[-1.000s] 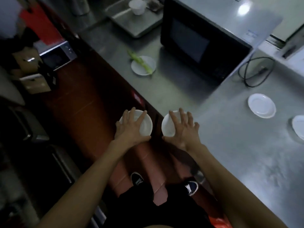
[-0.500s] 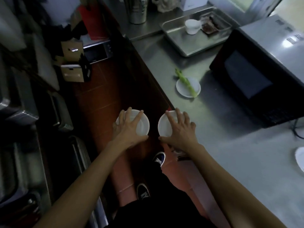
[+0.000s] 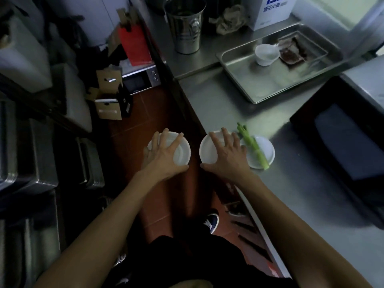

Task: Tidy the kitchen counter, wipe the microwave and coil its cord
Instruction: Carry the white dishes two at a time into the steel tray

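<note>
My left hand (image 3: 164, 152) grips a small white plate (image 3: 181, 151) from above, held over the red floor beside the counter. A second white plate (image 3: 206, 149) is gripped the same way by my right hand (image 3: 227, 155), above the counter's front edge. Just right of it a third white plate (image 3: 264, 152) lies on the steel counter (image 3: 291, 204) with a green vegetable stalk (image 3: 252, 145) across it. The black microwave (image 3: 342, 140) stands at the right. Its cord is out of view.
A steel tray (image 3: 249, 80) at the back holds a white cup (image 3: 266, 54) and a brown packet. A tall steel tumbler (image 3: 185, 23), a crumpled cloth (image 3: 228, 19) and a white box (image 3: 270, 11) stand behind it. Cardboard boxes (image 3: 108, 100) and steel pans crowd the left.
The view has swung left along the counter: the microwave slid to the right edge, the cord and far plates left view. Both hands keep holding their plates, now beside the stalk plate.
</note>
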`<state>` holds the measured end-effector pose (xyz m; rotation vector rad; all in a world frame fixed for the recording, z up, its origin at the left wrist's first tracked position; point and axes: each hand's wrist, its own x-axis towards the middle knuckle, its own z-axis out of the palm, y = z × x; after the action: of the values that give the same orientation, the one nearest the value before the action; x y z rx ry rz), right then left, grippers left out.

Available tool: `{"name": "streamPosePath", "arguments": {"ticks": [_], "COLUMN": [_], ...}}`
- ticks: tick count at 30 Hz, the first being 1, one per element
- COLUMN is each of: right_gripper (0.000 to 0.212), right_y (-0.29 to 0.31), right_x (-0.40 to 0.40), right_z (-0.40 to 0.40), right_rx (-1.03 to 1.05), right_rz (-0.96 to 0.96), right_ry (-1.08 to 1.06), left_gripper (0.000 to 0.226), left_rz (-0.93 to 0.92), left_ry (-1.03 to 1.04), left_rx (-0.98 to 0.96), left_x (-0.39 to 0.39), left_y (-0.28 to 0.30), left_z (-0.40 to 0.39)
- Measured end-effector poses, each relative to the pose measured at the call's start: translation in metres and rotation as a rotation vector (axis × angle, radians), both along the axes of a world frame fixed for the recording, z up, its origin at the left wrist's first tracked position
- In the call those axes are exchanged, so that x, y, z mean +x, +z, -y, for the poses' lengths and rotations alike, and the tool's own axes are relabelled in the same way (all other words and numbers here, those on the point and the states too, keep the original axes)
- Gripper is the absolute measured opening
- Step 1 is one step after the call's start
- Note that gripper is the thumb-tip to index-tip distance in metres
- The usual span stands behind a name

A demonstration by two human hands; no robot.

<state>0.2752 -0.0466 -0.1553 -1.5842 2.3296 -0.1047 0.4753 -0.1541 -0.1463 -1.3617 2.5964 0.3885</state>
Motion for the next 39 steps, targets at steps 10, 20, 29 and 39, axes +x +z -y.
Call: {"name": "streamPosePath", "arguments": {"ticks": [10, 20, 29, 39], "right_gripper": [0.111, 0.111, 0.109, 0.109], "right_y": [0.001, 0.003, 0.023, 0.023], "right_x": [-0.054, -0.076, -0.088, -0.142], "right_z": [0.051, 0.132, 0.175, 0.162], "right_rx": [0.033, 0.080, 0.017, -0.044], "right_rz": [0.013, -0.044, -0.060, -0.036], "right_ry": [-0.106, -0.344, -0.597, -0.818], "left_gripper": [0.110, 0.105, 0.110, 0.110], "left_rz": [-0.024, -0.087, -0.093, -0.122], "left_ry": [-0.065, -0.270, -0.454, -0.699], "left_rx": [0.051, 0.087, 0.120, 0.129], "left_x": [-0.058, -0.113, -0.176, -0.285], "left_y": [-0.004, -0.009, -0.004, 0.003], "left_z": [0.070, 0.197, 0.280, 0.274]}}
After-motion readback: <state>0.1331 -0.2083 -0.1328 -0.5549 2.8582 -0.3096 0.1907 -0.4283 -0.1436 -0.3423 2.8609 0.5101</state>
